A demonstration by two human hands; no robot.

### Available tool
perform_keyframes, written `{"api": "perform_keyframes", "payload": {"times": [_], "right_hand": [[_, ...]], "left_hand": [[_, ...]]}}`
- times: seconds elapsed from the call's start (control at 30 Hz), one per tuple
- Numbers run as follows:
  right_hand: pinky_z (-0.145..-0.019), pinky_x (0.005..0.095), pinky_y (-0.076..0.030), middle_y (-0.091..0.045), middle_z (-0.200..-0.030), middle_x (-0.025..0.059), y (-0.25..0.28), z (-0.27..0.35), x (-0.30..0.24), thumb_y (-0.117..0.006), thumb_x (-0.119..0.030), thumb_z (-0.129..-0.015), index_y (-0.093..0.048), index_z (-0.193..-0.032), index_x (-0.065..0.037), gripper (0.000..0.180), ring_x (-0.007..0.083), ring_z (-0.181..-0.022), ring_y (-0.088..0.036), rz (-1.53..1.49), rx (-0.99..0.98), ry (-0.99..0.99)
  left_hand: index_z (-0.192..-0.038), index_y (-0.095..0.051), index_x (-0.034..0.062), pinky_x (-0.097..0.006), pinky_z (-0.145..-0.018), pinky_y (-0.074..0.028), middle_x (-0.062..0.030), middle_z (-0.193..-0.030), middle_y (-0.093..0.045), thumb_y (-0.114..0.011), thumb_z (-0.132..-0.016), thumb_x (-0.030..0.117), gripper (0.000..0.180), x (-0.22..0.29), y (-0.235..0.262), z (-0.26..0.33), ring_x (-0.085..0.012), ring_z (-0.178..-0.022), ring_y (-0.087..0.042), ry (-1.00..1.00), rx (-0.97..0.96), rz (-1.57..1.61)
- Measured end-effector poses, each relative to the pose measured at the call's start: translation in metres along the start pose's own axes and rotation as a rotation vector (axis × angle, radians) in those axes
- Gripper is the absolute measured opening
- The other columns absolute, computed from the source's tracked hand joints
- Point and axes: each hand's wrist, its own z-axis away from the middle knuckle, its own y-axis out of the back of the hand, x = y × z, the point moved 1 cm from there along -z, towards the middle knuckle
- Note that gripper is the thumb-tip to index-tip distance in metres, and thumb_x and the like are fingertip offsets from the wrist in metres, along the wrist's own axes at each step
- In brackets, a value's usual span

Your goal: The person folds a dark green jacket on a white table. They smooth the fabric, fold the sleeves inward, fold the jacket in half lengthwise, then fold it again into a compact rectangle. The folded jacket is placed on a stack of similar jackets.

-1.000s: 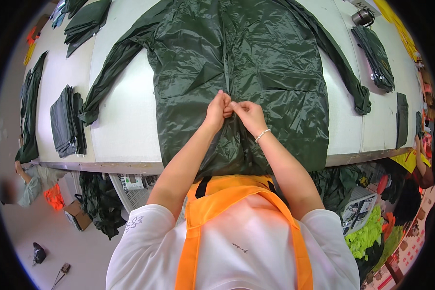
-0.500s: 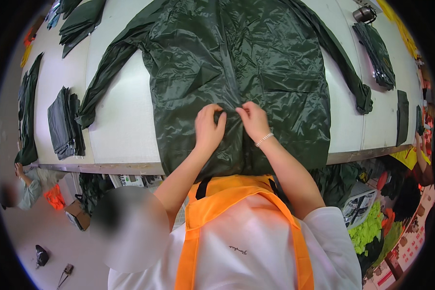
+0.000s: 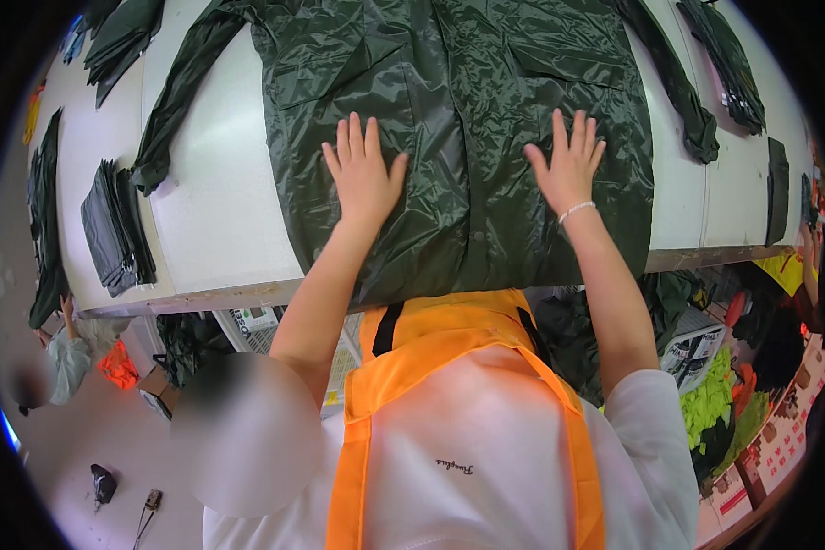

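Best to smooth outward evenly with left hand (image 3: 365, 183) and right hand (image 3: 566, 179), with splayed fingers (image 3: 357, 137) gripping nothing, on either side of the centre of the green jacket (image 3: 500, 215), spread across the counter (image 3: 213, 220) to its near edge, without tugging it askew.

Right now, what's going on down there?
A person in a bright orange apron is at a long white table, with a shiny dark green jacket spread on it. Their left hand and right hand are open, palms down, on or just above the jacket's front, either side of its centre line, gripping nothing. A folded stack of dark green garments sits to the left.
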Motion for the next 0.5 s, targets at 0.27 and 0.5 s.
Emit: {"api": "perform_keyframes", "payload": {"times": [0.27, 0.5], "right_hand": [[-0.073, 0.0388, -0.049, -0.058, -0.084, 0.0118, 0.036, 0.105, -0.091, -0.076, -0.027, -0.069, -0.053, -0.085, -0.005, 0.036, 0.03, -0.083, -0.059, -0.446, -0.503, 0.002], [-0.068, 0.0395, -0.053, -0.061, -0.084, 0.016, 0.038, 0.101, -0.087, -0.067, -0.016, -0.073, -0.051, -0.084, -0.002, 0.024, 0.0321, -0.082, -0.062, -0.391, -0.524, 0.017]], "left_hand": [[-0.071, -0.065, 0.0034, -0.038, -0.056, -0.052, -0.0148, -0.067, -0.064, -0.067, -0.078, 0.043, 0.041, 0.076, 0.028, 0.063, -0.0296, -0.063, -0.066, 0.056, -0.695, 0.151], [-0.076, -0.065, 0.0017, -0.039, -0.061, -0.053, -0.0159, -0.073, -0.066, -0.071, -0.076, 0.035, 0.034, 0.085, 0.023, 0.07, -0.0301, -0.071, -0.067, 0.122, -0.691, 0.128]]}}
